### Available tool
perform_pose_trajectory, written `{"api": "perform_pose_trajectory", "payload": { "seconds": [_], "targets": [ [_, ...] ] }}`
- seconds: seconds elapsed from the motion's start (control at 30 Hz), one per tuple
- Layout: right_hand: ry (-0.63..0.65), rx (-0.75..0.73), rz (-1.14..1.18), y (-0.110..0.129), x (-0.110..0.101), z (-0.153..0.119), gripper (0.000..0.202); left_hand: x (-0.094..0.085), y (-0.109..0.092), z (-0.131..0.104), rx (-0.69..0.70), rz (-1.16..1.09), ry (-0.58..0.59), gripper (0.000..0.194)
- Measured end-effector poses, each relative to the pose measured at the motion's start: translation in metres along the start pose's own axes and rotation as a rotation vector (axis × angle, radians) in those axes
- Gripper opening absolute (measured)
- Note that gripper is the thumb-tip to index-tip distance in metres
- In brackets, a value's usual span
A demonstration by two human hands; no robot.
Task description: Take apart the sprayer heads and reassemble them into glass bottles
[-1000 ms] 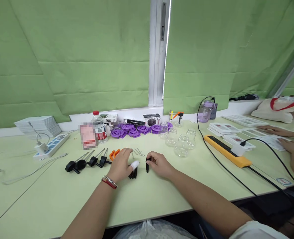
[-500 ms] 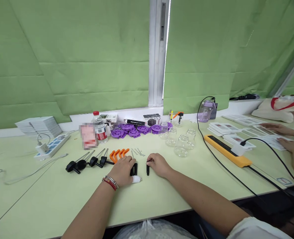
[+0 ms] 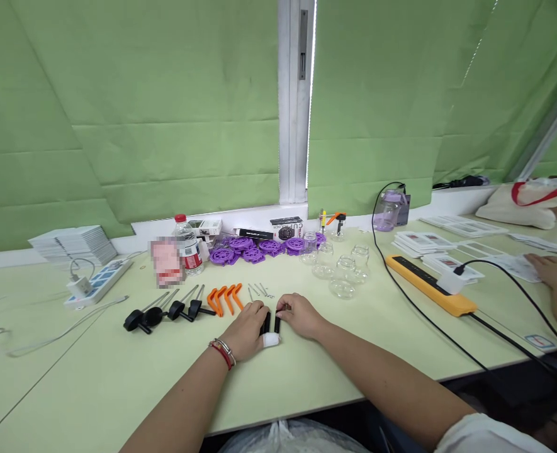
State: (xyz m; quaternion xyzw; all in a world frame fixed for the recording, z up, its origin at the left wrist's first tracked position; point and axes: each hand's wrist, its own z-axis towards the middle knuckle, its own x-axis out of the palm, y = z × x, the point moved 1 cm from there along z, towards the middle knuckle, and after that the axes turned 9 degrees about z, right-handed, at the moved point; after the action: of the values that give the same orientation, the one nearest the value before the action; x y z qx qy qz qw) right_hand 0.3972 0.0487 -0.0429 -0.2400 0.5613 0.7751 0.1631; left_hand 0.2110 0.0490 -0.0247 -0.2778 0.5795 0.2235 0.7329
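I judge the orange pieces (image 3: 225, 299) neatly set out and the black tubes (image 3: 267, 323), right and in front of them, not yet evenly lined up. My right hand (image 3: 299, 315) pinches one tube (image 3: 277, 324), fingers nearly closed; my left hand (image 3: 248, 328) half-covers the others (their number, and any grip, I cannot tell).
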Motion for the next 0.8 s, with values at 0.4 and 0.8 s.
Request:
{"api": "perform_pose_trajectory", "payload": {
  "seconds": [0.4, 0.8],
  "targets": [
    [-0.02, -0.133, -0.064, 0.01, -0.006, -0.003, 0.013, 0.01, -0.005, 0.013, -0.055, -0.129, -0.092, 0.056],
    [0.319, -0.289, -0.424, 0.043, 0.025, -0.025, 0.052, -0.017, 0.031, -0.001, -0.346, -0.314, -0.431, 0.035]
  ]
}}
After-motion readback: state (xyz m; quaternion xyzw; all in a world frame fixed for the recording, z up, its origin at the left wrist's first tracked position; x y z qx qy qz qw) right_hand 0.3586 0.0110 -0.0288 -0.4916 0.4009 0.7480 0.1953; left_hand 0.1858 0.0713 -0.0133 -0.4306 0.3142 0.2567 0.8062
